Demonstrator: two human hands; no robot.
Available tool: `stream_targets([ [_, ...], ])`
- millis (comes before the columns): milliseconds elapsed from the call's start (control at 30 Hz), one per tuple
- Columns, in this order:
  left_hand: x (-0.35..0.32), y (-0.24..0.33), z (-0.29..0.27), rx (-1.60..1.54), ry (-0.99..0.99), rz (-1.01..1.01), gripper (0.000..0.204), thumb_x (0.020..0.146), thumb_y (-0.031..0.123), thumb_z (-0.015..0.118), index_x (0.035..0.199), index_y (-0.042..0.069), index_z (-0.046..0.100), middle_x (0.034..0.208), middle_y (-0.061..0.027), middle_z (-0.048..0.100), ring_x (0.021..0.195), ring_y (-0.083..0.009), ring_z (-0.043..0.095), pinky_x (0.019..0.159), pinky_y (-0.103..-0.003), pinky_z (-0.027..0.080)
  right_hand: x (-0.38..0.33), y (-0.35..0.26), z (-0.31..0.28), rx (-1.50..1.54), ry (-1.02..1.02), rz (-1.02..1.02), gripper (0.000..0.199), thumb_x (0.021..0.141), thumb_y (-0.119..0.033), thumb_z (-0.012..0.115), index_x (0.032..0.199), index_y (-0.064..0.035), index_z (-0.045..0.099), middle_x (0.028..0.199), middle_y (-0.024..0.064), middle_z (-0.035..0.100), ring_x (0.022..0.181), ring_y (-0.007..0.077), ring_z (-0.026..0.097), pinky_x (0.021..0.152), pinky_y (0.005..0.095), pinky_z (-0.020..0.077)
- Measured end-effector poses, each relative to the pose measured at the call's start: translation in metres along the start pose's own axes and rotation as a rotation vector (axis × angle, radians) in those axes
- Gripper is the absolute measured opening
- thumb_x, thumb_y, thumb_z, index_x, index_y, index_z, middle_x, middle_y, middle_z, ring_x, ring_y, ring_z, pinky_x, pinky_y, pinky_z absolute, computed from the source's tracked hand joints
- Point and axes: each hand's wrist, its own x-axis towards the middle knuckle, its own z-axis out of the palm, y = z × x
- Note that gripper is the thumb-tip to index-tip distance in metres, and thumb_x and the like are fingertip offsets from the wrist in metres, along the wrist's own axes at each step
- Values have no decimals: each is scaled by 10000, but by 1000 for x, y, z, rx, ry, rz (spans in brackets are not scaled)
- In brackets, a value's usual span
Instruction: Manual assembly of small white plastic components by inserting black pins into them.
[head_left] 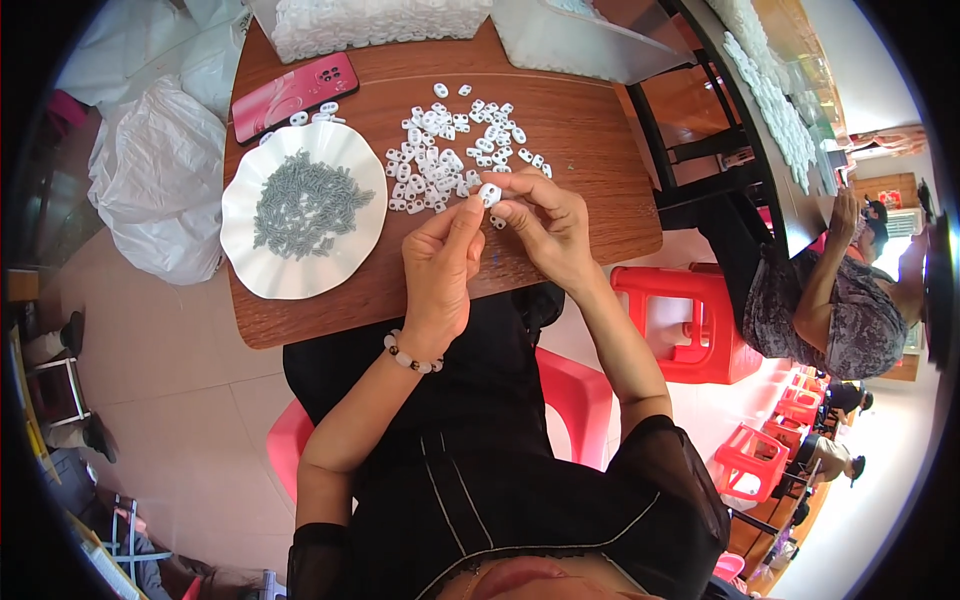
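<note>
Over the table's near edge, both hands meet at a small white two-hole plastic cord lock [490, 194]. My right hand [553, 226] pinches it between thumb and forefinger. My left hand [437, 268], a beaded bracelet at its wrist, is closed with its thumb tip against the piece; whether something smaller is in its fingers is hidden. Beyond the hands lies a loose heap of similar white pieces [432, 173]. To the left, a white scalloped plate [357, 232] holds a pile of small grey springs [305, 205].
A pink phone [295, 95] lies behind the plate on the brown table [590, 165]. White containers [590, 45] with more white pieces stand at the back. A white bag [158, 185] is left, a red stool [690, 325] right. Another person [830, 300] sits at a table farther right.
</note>
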Motion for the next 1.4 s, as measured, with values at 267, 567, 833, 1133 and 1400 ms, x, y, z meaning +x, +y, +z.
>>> stream_targets([
  [267, 29, 27, 20, 145, -117, 119, 226, 918, 229, 610, 969, 23, 685, 626, 52, 515, 510, 9, 362, 448, -158, 252, 37, -7, -12, -165, 68, -254, 304, 798, 33, 636, 1095, -28, 662, 763, 69, 615, 718, 150, 550, 620, 263, 445],
  [567, 52, 40, 31, 209, -187, 159, 215, 921, 209, 598, 952, 17, 691, 659, 5, 583, 513, -5, 401, 458, -156, 295, 67, -25, -26, -249, 28, -370, 334, 800, 64, 595, 1120, -17, 648, 779, 100, 619, 730, 196, 542, 677, 300, 451],
  [833, 44, 28, 33, 271, -172, 255, 222, 935, 190, 576, 964, 2, 690, 668, 7, 597, 530, 1, 408, 473, -160, 313, 54, -15, -31, 8, 31, -121, 217, 858, -15, 608, 1067, -19, 664, 839, 67, 637, 784, 134, 563, 684, 256, 449],
  [1133, 41, 15, 26, 308, -197, 280, 201, 938, 156, 570, 981, -10, 673, 692, 17, 595, 554, 5, 422, 488, -157, 328, 45, -18, -29, -59, 31, -132, 191, 862, -23, 602, 1039, -17, 674, 848, 67, 650, 797, 150, 570, 726, 261, 450],
  [1400, 45, 6, 16, 388, -168, 357, 193, 940, 141, 563, 994, -22, 652, 696, 16, 591, 587, -2, 461, 503, -160, 359, 37, -13, -22, 45, 21, 32, 187, 887, -18, 576, 1062, -9, 645, 951, 56, 652, 874, 112, 580, 784, 256, 458],
])
